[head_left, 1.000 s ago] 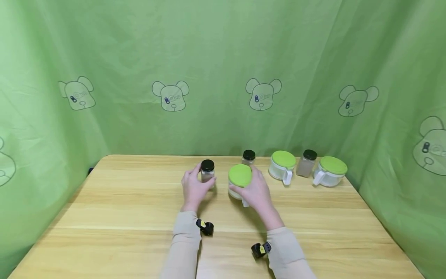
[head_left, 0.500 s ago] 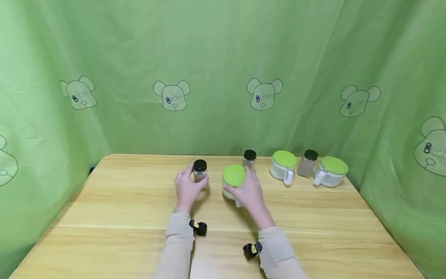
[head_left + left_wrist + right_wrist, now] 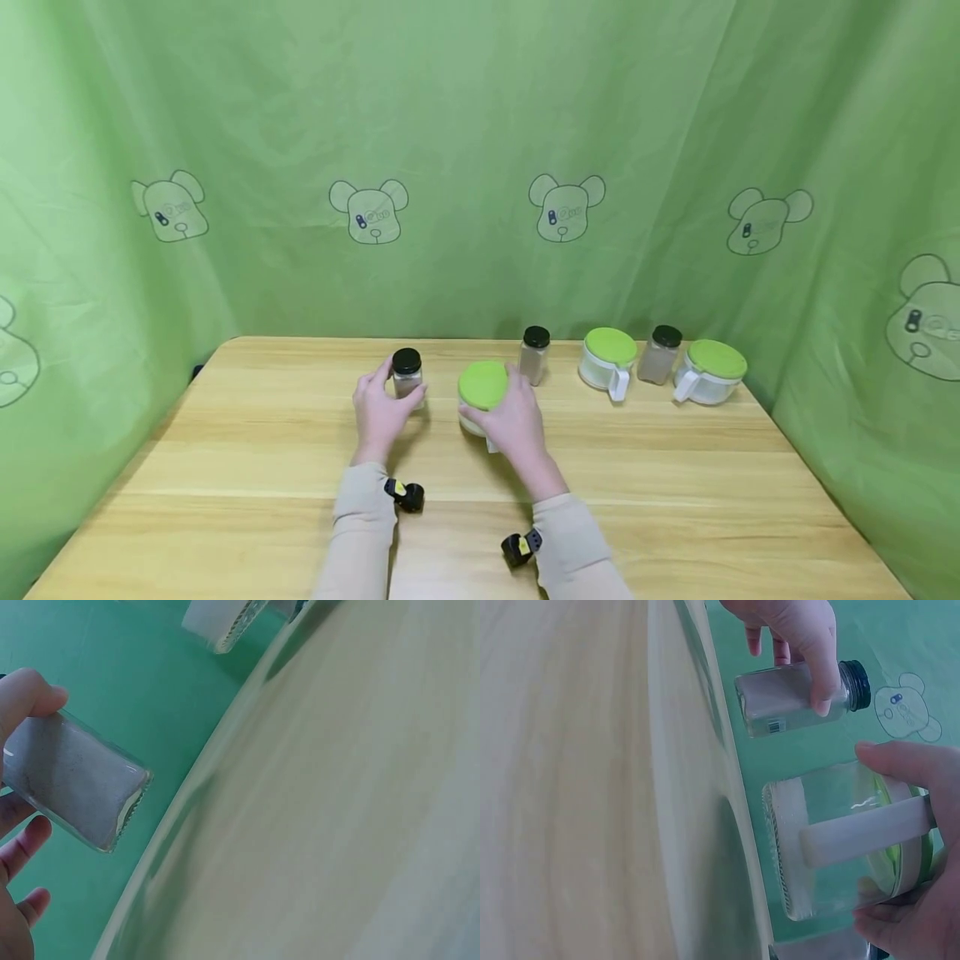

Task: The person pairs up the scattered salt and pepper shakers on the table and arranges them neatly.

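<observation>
Has carried leftward, clear of the table (image 3: 262,442), the black-capped jar (image 3: 407,381) pinched in the left hand (image 3: 381,418) and green-lidded pot (image 3: 482,386) gripped in the right hand (image 3: 517,423), judged a paired transfer under way.

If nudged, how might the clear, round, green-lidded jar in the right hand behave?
The green-lidded jar is likely stiff and perhaps breakable, given its glassy walls. About as wide as tall, it should resist tipping. Its smooth sides may be slippery.

Green bear-printed curtains (image 3: 465,100) surround a pale wooden table (image 3: 247,425).
</observation>
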`<move>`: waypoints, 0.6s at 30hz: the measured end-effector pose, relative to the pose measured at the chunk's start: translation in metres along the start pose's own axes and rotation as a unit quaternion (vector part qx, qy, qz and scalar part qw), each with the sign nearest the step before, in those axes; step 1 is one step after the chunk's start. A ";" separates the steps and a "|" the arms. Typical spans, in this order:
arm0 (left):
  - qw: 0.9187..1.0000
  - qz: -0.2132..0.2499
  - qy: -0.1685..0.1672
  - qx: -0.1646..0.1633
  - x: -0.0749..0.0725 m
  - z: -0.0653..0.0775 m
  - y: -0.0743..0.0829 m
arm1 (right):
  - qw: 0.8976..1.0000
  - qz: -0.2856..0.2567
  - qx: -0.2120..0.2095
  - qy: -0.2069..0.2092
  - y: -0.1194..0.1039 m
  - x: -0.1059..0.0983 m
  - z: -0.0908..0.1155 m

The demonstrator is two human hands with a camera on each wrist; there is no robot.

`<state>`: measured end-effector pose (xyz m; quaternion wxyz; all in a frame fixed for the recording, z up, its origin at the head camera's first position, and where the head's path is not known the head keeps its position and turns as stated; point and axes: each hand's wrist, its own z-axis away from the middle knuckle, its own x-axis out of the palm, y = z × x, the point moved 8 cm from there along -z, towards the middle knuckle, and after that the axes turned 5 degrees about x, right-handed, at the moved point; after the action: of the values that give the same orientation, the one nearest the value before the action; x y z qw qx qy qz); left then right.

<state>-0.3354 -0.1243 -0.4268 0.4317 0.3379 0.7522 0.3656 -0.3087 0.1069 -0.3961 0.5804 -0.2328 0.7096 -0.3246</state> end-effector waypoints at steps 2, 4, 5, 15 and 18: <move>1.000 -0.004 0.000 0.000 -0.004 -0.001 -0.002 | 1.000 -0.002 -0.001 0.002 -0.003 0.002 0.001; 1.000 -0.007 0.000 0.000 -0.007 -0.001 -0.004 | 1.000 -0.005 -0.002 0.002 -0.006 0.005 0.003; 1.000 -0.009 0.000 0.000 -0.009 -0.001 -0.004 | 1.000 -0.005 -0.005 0.002 -0.007 0.006 0.003; 1.000 -0.031 -0.003 -0.001 -0.027 -0.005 -0.009 | 1.000 -0.006 -0.004 0.006 -0.019 0.018 0.006; 0.999 -0.037 -0.002 0.001 -0.033 -0.008 -0.012 | 1.000 0.000 -0.002 0.006 -0.021 0.022 0.006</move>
<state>-0.3314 -0.1598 -0.4212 0.4462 0.3108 0.7637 0.3481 -0.3090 0.0755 -0.3964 0.5757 -0.2317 0.7139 -0.3243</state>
